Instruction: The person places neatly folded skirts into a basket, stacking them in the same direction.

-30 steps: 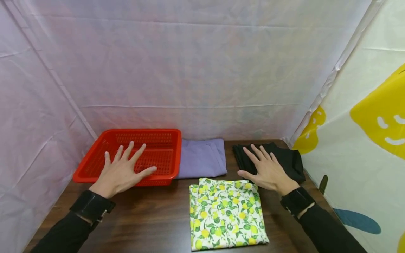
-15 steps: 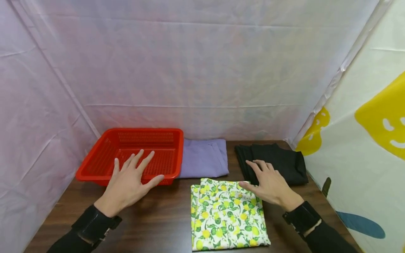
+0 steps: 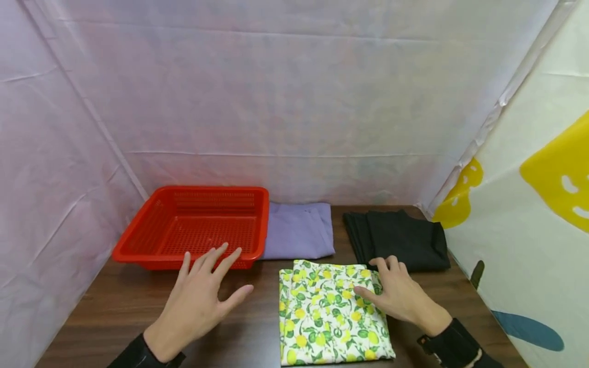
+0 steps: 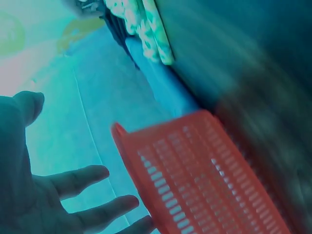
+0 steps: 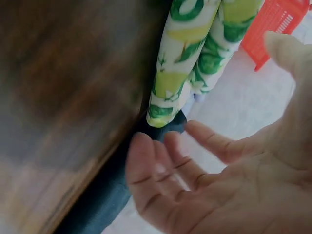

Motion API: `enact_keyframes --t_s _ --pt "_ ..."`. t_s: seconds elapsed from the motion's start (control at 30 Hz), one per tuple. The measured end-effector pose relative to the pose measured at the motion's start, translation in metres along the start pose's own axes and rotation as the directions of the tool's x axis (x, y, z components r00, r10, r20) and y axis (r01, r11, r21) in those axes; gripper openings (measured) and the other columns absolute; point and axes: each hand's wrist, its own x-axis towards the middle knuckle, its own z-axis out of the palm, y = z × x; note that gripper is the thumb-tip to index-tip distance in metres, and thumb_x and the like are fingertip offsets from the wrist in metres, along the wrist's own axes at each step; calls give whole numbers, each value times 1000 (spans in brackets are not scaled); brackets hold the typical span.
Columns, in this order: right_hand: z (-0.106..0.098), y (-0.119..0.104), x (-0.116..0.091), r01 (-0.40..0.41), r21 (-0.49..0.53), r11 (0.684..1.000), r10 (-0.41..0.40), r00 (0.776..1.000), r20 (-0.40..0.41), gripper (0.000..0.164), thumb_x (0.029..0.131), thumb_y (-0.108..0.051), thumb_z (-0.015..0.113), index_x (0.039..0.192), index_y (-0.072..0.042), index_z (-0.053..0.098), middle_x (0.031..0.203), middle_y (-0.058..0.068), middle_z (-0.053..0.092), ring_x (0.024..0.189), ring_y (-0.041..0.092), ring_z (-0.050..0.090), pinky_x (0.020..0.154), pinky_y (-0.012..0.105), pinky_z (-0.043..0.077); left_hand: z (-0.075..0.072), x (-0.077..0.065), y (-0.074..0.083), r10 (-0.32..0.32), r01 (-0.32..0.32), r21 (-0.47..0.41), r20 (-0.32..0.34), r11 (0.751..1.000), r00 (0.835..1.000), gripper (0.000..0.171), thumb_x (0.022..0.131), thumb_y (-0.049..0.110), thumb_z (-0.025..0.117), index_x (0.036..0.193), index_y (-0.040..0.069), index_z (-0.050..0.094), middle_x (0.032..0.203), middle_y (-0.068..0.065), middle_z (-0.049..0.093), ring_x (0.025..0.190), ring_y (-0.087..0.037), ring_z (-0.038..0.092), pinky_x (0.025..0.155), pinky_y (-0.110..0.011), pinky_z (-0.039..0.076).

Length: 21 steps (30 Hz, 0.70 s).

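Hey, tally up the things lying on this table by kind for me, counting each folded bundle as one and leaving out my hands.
Plastic baskets: 1 (red basket)
Folded cloths: 3 (lemon-print cloth, lavender cloth, black cloth)
Total: 4

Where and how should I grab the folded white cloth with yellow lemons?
I'd probably pinch all layers of the folded white lemon-print cloth at its right edge, coming from the right with the bare right hand. It lies flat on the brown wood-look table, and the right wrist view shows thick rounded folds near that hand.
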Motion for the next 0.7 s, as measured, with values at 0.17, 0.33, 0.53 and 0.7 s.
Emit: enact_keyframes --t_s 0.17,0.33,0.53,0.7 --pt "5 3 -9 -56 91 994 52 998 42 93 104 -67 81 164 -3 53 121 22 53 92 28 54 74 40 48 8 -9 15 53 -52 33 -27 998 998 80 102 70 81 168 26 64 172 -13 62 155 -46 62 133 -87 32" --pt "9 1 -10 -120 142 983 110 991 77 103 103 -68 82 168 3 46 129 31 56 82 24 62 71 40 54 17 -16 27 119 -114 63 -75 991 990 74 100 66 86 161 27 70 167 -9 67 149 -40 67 127 -84 43" --pt "3 -3 -10 -143 129 981 128 985 120 114 104 -69 79 166 17 39 140 43 58 98 34 72 81 52 64 27 -17 38 106 -106 10 -1 994 994 71 100 64 86 160 27 71 162 -8 70 142 -37 71 120 -75 55" --pt "-2 -4 -14 -137 152 979 112 981 159 110 105 -62 83 155 27 43 138 47 60 102 34 70 82 50 63 40 -12 45 -18 32 -82 174 996 985 79 102 74 79 161 23 71 160 -9 71 139 -37 72 108 -70 62"
